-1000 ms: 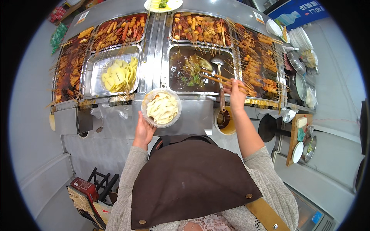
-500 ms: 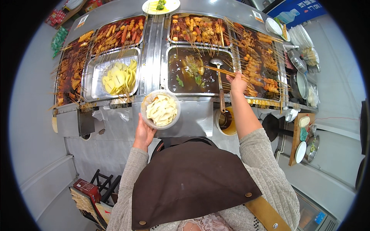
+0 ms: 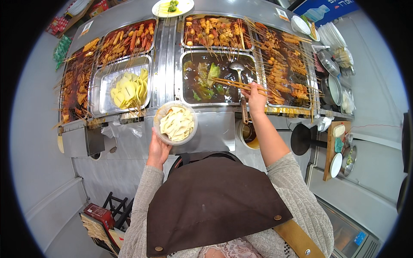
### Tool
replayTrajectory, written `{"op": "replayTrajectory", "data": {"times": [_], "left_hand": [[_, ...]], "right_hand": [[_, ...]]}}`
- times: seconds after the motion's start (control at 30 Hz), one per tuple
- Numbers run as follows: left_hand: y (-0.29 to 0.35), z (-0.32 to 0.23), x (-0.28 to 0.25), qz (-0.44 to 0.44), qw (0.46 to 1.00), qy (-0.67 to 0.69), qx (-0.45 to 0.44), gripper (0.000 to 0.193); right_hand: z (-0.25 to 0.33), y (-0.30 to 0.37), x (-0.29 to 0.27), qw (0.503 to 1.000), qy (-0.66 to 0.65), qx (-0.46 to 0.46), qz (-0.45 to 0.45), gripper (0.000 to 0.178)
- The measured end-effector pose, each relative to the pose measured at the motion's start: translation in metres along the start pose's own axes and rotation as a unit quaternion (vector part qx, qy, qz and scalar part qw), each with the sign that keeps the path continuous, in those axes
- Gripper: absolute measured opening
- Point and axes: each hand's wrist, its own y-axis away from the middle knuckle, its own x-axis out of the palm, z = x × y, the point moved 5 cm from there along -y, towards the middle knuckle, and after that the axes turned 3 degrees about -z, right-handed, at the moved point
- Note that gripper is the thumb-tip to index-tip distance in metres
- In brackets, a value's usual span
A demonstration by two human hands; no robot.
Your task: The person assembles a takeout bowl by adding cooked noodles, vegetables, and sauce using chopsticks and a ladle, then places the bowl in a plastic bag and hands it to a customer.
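Note:
My left hand (image 3: 158,147) is closed round the lower left side of a clear round plastic tub (image 3: 194,129), which is filled with wide pale noodles (image 3: 176,124). A pair of long wooden chopsticks (image 3: 228,82) sits in my right hand (image 3: 257,99), over the right side of a pan of dark broth (image 3: 219,98). Their tips touch a pale green leaf (image 3: 213,73) at the broth's surface. More green leaves (image 3: 202,91) float beside it. A ladle (image 3: 237,66) rests in the same pan, its wooden handle hanging over the front edge near my right wrist.
Left of the broth, a steel pan (image 3: 100,96) holds skewered pale yellow slices (image 3: 129,89). Trays of skewers in sauce (image 3: 217,31) surround both pans, many sticks poking outward. A white plate (image 3: 183,9) stands at the back. Stacked plates and steel bowls (image 3: 331,96) line the right side.
My right hand and the chopsticks have moved slightly left and nearer to me. The leaf at their tips now stands up more clearly from the broth. The view has shifted a little.

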Motion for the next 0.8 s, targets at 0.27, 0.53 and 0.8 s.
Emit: {"op": "replayTrajectory", "data": {"times": [0.27, 0.53, 0.8], "left_hand": [[0.001, 0.002, -0.001, -0.01, 1.0, 0.009, 0.0, 0.069], [0.0, 0.004, -0.004, -0.011, 1.0, 0.021, 0.001, 0.069], [0.0, 0.002, -0.001, -0.003, 1.0, 0.014, 0.002, 0.069]], "right_hand": [[-0.019, 0.019, 0.011, 0.999, 0.053, -0.003, 0.01, 0.02], [-0.013, 0.032, 0.013, 0.997, 0.052, -0.019, 0.045, 0.021], [-0.012, 0.021, 0.006, 0.999, -0.036, 0.019, -0.029, 0.02]]}}
